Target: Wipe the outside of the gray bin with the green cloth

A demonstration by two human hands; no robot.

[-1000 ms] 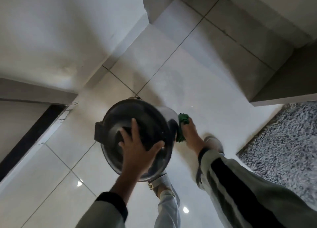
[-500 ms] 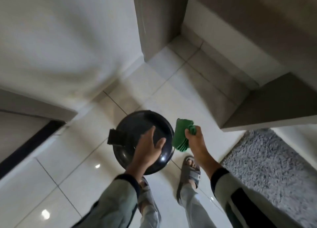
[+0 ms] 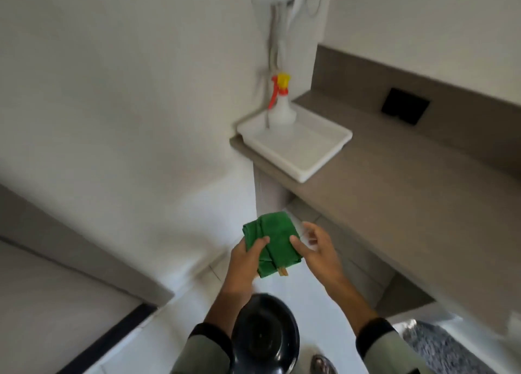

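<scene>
The folded green cloth [image 3: 269,242] is held up in front of me at chest height. My left hand [image 3: 244,263] grips its left side with the thumb on top. My right hand [image 3: 317,254] touches its right edge with the thumb, the other fingers spread and blurred. The gray bin [image 3: 266,335] stands on the floor below my forearms, seen from above with its dark glossy lid; neither hand touches it.
A brown counter [image 3: 408,193] runs along the right, with a white tray [image 3: 298,145] holding a spray bottle [image 3: 280,103] with a red and yellow nozzle. A white wall lies ahead and left. A gray shaggy rug [image 3: 445,345] covers the floor at lower right.
My view has risen from the floor toward the counter. My left hand left the bin lid and took hold of the cloth, which both hands now hold above the bin.
</scene>
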